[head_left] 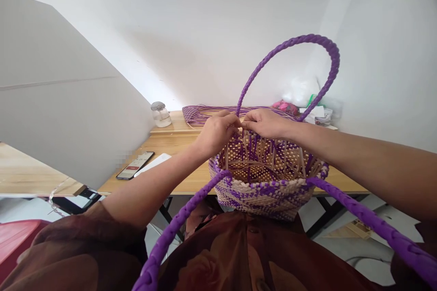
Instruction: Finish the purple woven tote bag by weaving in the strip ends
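Observation:
A woven purple and cream basket (266, 191) rests on my lap against the table edge, with loose upright strands sticking up inside it. One braided purple handle (307, 43) arches over its far rim; another purple handle (177, 223) loops toward me. My left hand (216, 132) and my right hand (266, 122) meet at the far rim, fingers pinched closed on the weaving strands there. What exactly lies between the fingertips is too small to make out.
A wooden table (170, 145) carries a phone (134, 165), a white sheet, a small clear jar (160, 113), a coil of purple strips (201, 113) and some bags at the back right. A grey panel stands at left, a red object (17, 236) at lower left.

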Action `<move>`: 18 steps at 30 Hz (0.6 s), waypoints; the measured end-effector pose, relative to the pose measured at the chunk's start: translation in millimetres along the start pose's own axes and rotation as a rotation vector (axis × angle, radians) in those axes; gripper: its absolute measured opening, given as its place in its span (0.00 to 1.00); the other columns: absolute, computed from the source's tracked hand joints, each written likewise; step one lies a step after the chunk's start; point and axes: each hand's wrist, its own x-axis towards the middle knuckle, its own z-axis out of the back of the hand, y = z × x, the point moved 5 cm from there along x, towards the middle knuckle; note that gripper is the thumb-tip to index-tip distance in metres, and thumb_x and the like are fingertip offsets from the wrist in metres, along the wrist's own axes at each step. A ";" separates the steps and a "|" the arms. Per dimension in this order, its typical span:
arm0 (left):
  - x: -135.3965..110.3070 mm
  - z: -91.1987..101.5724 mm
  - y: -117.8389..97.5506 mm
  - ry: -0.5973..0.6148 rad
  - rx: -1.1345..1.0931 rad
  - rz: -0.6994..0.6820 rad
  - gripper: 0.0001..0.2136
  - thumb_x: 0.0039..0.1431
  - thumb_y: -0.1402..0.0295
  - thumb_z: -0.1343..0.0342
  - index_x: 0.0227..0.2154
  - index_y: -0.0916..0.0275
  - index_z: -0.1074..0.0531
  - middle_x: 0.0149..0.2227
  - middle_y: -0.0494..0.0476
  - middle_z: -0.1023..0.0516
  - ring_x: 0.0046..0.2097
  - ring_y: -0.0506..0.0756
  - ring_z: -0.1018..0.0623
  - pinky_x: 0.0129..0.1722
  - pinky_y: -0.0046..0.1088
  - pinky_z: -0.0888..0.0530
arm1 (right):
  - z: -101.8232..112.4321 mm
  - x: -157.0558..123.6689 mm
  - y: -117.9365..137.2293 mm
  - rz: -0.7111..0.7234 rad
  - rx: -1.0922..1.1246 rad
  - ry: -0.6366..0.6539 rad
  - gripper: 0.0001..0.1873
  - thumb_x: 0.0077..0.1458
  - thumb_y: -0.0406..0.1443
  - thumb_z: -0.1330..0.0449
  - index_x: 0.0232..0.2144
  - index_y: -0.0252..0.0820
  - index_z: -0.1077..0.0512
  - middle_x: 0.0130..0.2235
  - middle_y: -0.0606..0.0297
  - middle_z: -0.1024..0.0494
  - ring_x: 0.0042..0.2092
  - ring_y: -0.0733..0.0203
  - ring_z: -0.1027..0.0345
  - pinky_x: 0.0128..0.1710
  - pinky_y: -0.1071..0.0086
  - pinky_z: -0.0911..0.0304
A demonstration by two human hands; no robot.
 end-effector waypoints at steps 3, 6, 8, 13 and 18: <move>2.4 -4.2 -1.1 0.049 0.121 -0.060 0.09 0.60 0.73 0.51 0.33 0.62 0.24 0.40 0.58 0.27 0.42 0.54 0.27 0.41 0.30 0.32 | -1.1 -0.4 -0.5 0.004 0.018 0.010 0.18 0.61 0.45 0.46 0.24 0.41 0.37 0.25 0.68 0.33 0.27 0.66 0.42 0.27 0.69 0.50; 5.0 -7.9 -3.6 0.100 0.224 -0.125 0.10 0.63 0.72 0.53 0.33 0.63 0.25 0.39 0.59 0.29 0.41 0.55 0.29 0.38 0.30 0.33 | -2.0 -1.4 -0.9 0.000 0.023 0.022 0.18 0.60 0.45 0.46 0.24 0.41 0.37 0.25 0.68 0.33 0.26 0.66 0.43 0.27 0.69 0.50; 6.0 -9.5 -5.9 0.142 0.257 -0.145 0.10 0.63 0.72 0.52 0.33 0.62 0.26 0.38 0.58 0.30 0.40 0.55 0.30 0.35 0.30 0.35 | -1.9 -2.5 -1.1 -0.008 0.002 0.020 0.17 0.60 0.45 0.45 0.23 0.41 0.36 0.25 0.68 0.33 0.26 0.66 0.42 0.27 0.69 0.50; 5.6 -10.8 -12.4 0.207 0.264 -0.167 0.10 0.63 0.73 0.52 0.35 0.60 0.25 0.38 0.58 0.30 0.42 0.55 0.31 0.33 0.29 0.37 | -1.6 -5.1 -1.8 -0.024 -0.028 0.004 0.15 0.61 0.43 0.46 0.25 0.41 0.35 0.26 0.68 0.31 0.27 0.65 0.41 0.27 0.69 0.50; 2.8 -12.8 -7.5 0.190 0.167 -0.154 0.10 0.63 0.71 0.50 0.34 0.60 0.23 0.37 0.57 0.29 0.39 0.54 0.29 0.35 0.30 0.35 | -2.4 -3.2 -3.3 -0.012 0.027 0.020 0.17 0.61 0.45 0.45 0.25 0.40 0.35 0.26 0.67 0.32 0.26 0.66 0.43 0.26 0.69 0.51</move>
